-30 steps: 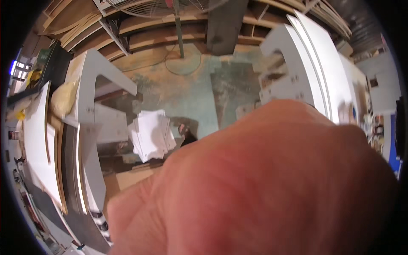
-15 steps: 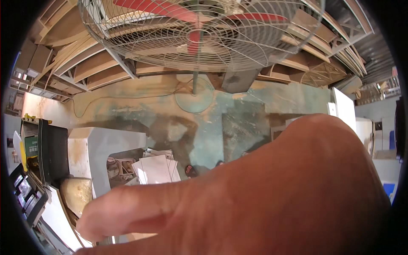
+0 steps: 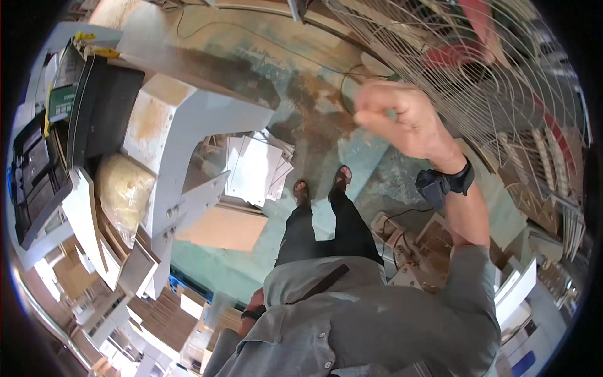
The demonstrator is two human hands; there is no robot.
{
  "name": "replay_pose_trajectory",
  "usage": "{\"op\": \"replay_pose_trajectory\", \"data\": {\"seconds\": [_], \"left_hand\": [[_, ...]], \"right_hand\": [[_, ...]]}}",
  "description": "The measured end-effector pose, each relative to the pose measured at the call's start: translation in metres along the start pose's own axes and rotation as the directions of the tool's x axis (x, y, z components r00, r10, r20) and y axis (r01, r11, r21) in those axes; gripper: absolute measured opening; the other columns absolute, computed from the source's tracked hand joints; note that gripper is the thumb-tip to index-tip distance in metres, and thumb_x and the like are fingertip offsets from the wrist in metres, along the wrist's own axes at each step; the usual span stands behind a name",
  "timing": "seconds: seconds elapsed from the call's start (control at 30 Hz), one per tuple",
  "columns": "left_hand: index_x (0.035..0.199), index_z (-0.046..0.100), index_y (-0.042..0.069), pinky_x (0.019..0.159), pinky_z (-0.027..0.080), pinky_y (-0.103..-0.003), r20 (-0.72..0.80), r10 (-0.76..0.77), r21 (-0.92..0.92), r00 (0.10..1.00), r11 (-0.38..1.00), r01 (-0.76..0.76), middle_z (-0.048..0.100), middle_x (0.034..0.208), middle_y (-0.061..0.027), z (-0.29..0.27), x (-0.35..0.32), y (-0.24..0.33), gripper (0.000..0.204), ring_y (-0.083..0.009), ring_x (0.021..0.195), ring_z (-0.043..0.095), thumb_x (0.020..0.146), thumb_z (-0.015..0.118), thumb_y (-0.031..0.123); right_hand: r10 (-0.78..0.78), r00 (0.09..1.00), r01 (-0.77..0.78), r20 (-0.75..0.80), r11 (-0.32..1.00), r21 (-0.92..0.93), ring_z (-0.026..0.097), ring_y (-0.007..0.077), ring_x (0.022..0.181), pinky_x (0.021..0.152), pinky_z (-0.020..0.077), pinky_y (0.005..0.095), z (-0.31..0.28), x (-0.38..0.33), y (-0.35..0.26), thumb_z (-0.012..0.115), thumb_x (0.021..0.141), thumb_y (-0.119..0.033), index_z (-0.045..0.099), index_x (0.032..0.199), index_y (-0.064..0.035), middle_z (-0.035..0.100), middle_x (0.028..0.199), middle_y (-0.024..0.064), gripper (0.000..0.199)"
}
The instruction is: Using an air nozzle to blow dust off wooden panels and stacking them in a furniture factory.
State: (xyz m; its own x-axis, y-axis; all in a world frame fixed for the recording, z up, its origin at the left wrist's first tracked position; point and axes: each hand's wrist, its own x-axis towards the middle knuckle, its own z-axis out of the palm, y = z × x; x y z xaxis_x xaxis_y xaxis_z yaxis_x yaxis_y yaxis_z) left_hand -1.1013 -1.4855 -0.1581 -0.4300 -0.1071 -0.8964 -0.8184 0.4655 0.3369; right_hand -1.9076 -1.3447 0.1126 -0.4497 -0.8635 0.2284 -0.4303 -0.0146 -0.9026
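My right hand (image 3: 408, 129) is raised at the upper right, its fingers curled in and a small gap showing between them. I make out nothing in its grip. Around that wrist sits a black strap with a small dark block (image 3: 432, 187). Nearest to this hand is the wire cage of a large fan (image 3: 468, 69) with red blades. My left hand (image 3: 255, 300) hangs low by my waist, partly covered by my grey shirt (image 3: 377, 314). A dark band circles its wrist, and its fingers are hidden.
To the left stands a grey metal machine frame (image 3: 217, 116) with a black case (image 3: 107, 107) and a clear bag of yellowish material (image 3: 125, 195). White panels (image 3: 254, 166) lie stacked beside my feet, near a brown board (image 3: 223, 227). A cable (image 3: 251, 34) crosses the floor.
The hand that filled the lower picture is now farther off, as my right hand at the upper right. The view has tilted down and turned; the fan has shifted from top centre to upper right.
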Motion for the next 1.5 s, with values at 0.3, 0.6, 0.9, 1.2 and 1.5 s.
{"op": "replay_pose_trajectory", "data": {"seconds": [0.3, 0.6, 0.9, 1.2, 1.5], "left_hand": [[0.136, 0.064, 0.006, 0.095, 0.059, -0.037, 0.156, -0.268, -0.948, 0.951, 0.230, 0.220, 0.075, 0.118, -0.0106, -0.066, -0.028, 0.081, 0.041, -0.0246, 0.111, 0.072, 0.101, 0.068, 0.027], [0.130, 0.067, -0.007, 0.102, 0.052, -0.037, -0.404, 0.414, -0.677, 0.816, 0.464, -0.571, 0.075, 0.120, -0.0152, -0.289, -0.125, 0.256, 0.047, -0.0247, 0.115, 0.069, 0.108, 0.060, 0.034], [0.125, 0.062, -0.018, 0.088, 0.053, -0.062, -0.755, 0.603, -0.297, -0.258, -0.665, -0.685, 0.069, 0.107, -0.0290, -0.315, -0.290, 0.328, 0.074, -0.0472, 0.099, 0.067, 0.109, 0.050, 0.053], [0.100, 0.073, -0.010, 0.069, 0.062, -0.036, -0.849, -0.180, 0.524, -0.497, -0.406, -0.748, 0.071, 0.101, -0.0208, -0.232, -0.382, 0.332, 0.037, -0.0316, 0.086, 0.071, 0.101, 0.075, 0.027], [0.092, 0.072, -0.007, 0.062, 0.061, -0.033, -0.737, 0.067, 0.676, -0.673, 0.100, -0.730, 0.072, 0.094, -0.0177, -0.199, -0.434, 0.243, 0.026, -0.0299, 0.081, 0.071, 0.096, 0.077, 0.018]], "right_hand": [[0.734, 0.676, -0.705, -0.064, 0.670, 0.230, 0.039, 0.0050, 0.061, 0.054, 0.0352, 0.0281, 0.091, -0.121, 0.075, 0.062, 0.107, -0.036, 0.050, 0.064, -0.0057, 0.047, 0.062, -0.0057, 0.054], [0.677, 0.630, -0.622, 0.381, 0.733, -0.275, 0.057, 0.0321, 0.067, 0.069, 0.0480, 0.0453, 0.280, -0.201, 0.040, 0.061, 0.104, -0.036, 0.061, 0.085, 0.0041, 0.059, 0.074, 0.0233, 0.044], [0.597, 0.577, -0.556, 0.557, 0.787, -0.267, 0.056, 0.0189, 0.061, 0.060, 0.0449, 0.0385, 0.338, -0.182, -0.021, 0.052, 0.109, -0.033, 0.058, 0.077, -0.0030, 0.057, 0.065, 0.0067, 0.045], [0.348, 0.280, -0.167, 0.895, 0.935, -0.312, 0.059, 0.0214, 0.067, 0.065, 0.0489, 0.0397, 0.394, -0.118, 0.003, 0.055, 0.106, -0.029, 0.057, 0.083, -0.0019, 0.060, 0.073, 0.0098, 0.035], [0.184, 0.053, 0.033, 0.982, 0.982, -0.185, 0.059, 0.0197, 0.065, 0.062, 0.0482, 0.0379, 0.529, -0.078, -0.039, 0.056, 0.104, -0.026, 0.057, 0.083, -0.0023, 0.061, 0.072, 0.0072, 0.032]]}}
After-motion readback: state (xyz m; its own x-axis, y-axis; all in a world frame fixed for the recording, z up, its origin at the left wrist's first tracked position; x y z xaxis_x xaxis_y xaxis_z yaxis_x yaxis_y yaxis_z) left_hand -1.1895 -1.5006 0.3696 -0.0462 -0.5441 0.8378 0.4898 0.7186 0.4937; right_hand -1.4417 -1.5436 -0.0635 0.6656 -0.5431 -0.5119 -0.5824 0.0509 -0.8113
